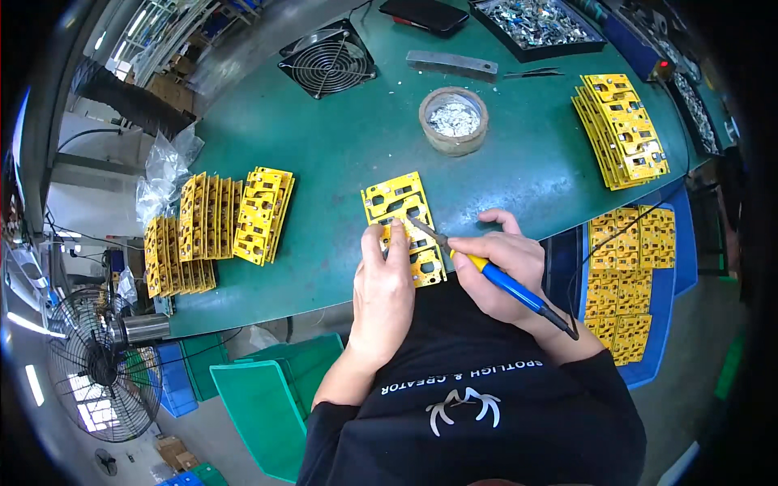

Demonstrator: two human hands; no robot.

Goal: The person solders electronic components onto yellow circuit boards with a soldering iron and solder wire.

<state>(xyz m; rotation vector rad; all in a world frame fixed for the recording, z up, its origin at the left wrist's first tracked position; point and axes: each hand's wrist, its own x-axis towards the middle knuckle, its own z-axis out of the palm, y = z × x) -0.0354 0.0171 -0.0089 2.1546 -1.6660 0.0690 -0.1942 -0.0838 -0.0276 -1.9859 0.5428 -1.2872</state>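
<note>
A yellow circuit board panel with dark cut-outs lies near the front edge of the green table. My left hand rests over its lower left part, the index fingertip pressed on the board and the thumb beside it. In my right hand is a soldering iron with a blue and yellow handle, gripped like a pen. Its dark tip reaches the middle of the board, close to my left fingertip. Whether the tip touches the board I cannot tell.
Stacks of yellow panels stand left and right. Beyond the board are a round pot with whitish scraps, a metal bar, tweezers, a small fan and a parts tray. A blue bin holds more panels.
</note>
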